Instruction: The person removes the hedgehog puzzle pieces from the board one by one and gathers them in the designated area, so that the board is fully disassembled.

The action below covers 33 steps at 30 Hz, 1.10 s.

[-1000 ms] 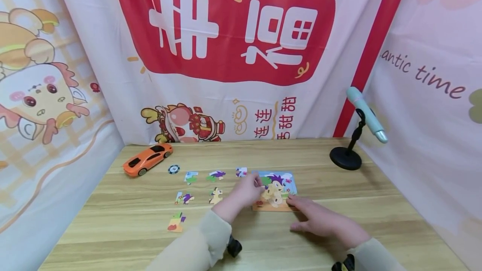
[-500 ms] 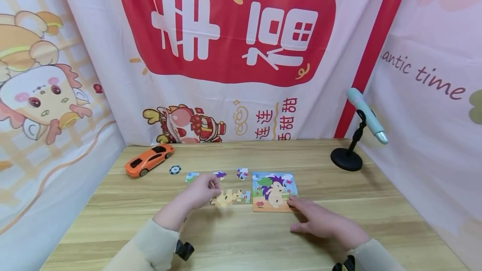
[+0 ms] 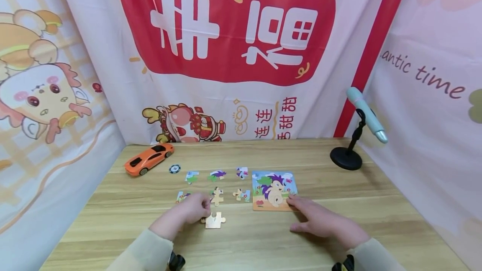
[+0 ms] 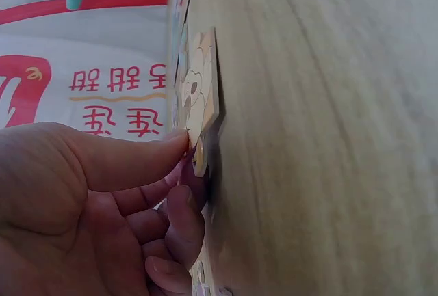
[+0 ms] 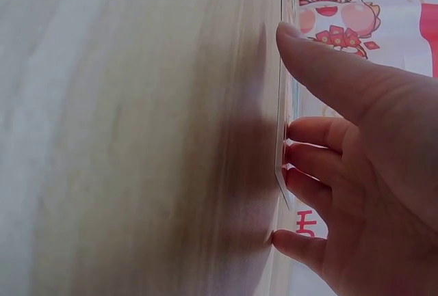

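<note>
My left hand pinches a cream jigsaw piece by its left edge. In the left wrist view, thumb and forefinger hold this piece low over the wood, slightly tilted. The square picture board, showing a purple-haired hedgehog, lies right of the loose pieces. Fingertips of my right hand rest on its right edge, fingers extended and thumb apart. Loose pieces lie in rows: a green-and-blue one, a purple one, a blue-and-purple one, a cream one and a flowered one.
An orange toy car stands at the back left, with a round blue-and-white chip near it. A mint microphone on a black stand is at the back right. Printed curtains border the table.
My left hand has gone from the picture board leftward with the cream jigsaw piece, then nearer to me, below the middle row. My right hand has stayed at the board's edge.
</note>
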### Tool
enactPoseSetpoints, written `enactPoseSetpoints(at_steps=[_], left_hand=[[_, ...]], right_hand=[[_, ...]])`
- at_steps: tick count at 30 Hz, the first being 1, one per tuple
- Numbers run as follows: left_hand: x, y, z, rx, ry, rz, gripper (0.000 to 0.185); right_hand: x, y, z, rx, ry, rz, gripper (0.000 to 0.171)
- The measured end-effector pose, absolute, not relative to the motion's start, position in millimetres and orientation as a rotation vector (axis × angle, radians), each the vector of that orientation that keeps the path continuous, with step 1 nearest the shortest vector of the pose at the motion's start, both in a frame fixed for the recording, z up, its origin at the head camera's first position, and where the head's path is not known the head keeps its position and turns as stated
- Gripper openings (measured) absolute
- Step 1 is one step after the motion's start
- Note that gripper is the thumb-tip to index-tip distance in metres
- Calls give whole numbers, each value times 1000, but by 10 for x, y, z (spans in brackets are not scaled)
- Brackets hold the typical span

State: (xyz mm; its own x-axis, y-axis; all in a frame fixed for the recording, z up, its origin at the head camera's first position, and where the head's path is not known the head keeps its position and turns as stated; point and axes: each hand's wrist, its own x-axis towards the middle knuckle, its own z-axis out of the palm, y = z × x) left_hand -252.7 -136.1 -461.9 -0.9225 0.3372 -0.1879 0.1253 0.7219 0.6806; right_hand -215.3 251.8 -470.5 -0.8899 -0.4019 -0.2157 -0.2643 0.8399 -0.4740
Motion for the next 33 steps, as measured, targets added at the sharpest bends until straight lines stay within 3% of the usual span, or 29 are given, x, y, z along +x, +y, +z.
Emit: enactPoseSetpoints(at_steps=[8, 15, 24, 33], left_hand=[[-2555, -1364, -4634, 345, 2667, 943, 15], [-2642, -1211, -4385, 357, 2675, 1000, 12], [-2825, -569, -4120, 517, 2648, 1035, 16], [-2895, 52, -4126, 562, 2606, 1076, 19]], right_hand=[[-2153, 2499, -4700, -491, 2699, -647, 81], [-2144, 2494, -4694, -488, 2695, -652, 80], [-2137, 2512, -4663, -495, 2706, -648, 80], [-2141, 2519, -4684, -546, 2721, -639, 78]])
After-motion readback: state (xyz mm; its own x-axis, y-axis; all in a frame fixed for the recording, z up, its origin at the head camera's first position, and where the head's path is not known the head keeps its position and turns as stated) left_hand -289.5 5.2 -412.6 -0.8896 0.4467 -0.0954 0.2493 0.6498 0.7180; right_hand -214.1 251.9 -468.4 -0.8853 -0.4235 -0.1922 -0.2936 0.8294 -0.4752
